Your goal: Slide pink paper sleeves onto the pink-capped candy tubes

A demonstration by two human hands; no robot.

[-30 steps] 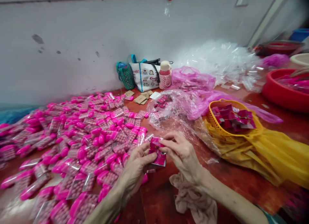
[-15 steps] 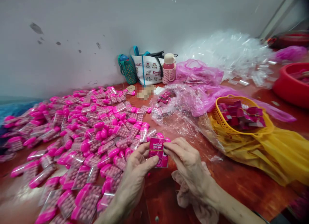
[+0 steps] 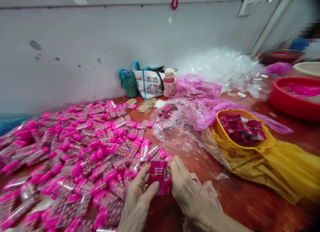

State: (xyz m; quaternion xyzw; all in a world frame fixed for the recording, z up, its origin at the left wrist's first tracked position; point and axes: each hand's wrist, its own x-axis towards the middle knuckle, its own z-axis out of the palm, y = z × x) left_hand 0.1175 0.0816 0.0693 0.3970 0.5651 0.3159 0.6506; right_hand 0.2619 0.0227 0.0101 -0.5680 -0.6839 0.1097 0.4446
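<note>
A small bundle of magenta printed cards (image 3: 158, 169) is held upright, with white lettering on its face and a thin yellowish band across it. My left hand (image 3: 138, 198) grips its left side, thumb over the front. At the right edge, the fingers of my right hand (image 3: 183, 185) are pinched together on the bundle; their tips are partly hidden. To the left spreads a large heap of flat clear packs with bright pink caps (image 3: 122, 150), filled with small pink balls. A crumpled pale pink cloth (image 3: 210, 191) lies behind my right wrist.
At right, a yellow basket (image 3: 219, 125) of similar magenta bundles sits on yellow plastic sheeting (image 3: 287, 165). Clear plastic film (image 3: 180, 125) and pink plastic bags (image 3: 195, 85) lie beyond. A white bag (image 3: 150, 84), a bottle (image 3: 170, 77) and a red tub (image 3: 277, 99) stand farther back.
The view has tilted up, so the scene sits lower and more wall shows. Both hands still hold the bundle; the right fingers have shifted slightly at its upper right edge.
</note>
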